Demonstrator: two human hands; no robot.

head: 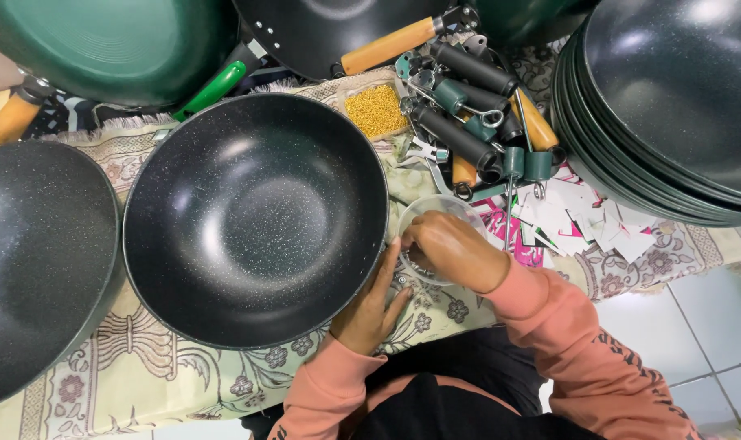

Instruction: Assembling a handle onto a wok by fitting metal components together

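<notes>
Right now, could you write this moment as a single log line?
left hand: on rim of black wok | right hand: fingers in clear plastic bowl | nearby: loose handles, tub of gold screws

Single view from your head camera, looking almost straight down over your lap at close range. Your forearms enter from the bottom edge; the patterned mat [183,383] fills most of the frame, with tiled floor [696,326] at lower right. No second view overlaps it.

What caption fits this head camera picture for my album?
Left hand steadies a speckled black wok while right hand reaches into a clear bowl.
</notes>
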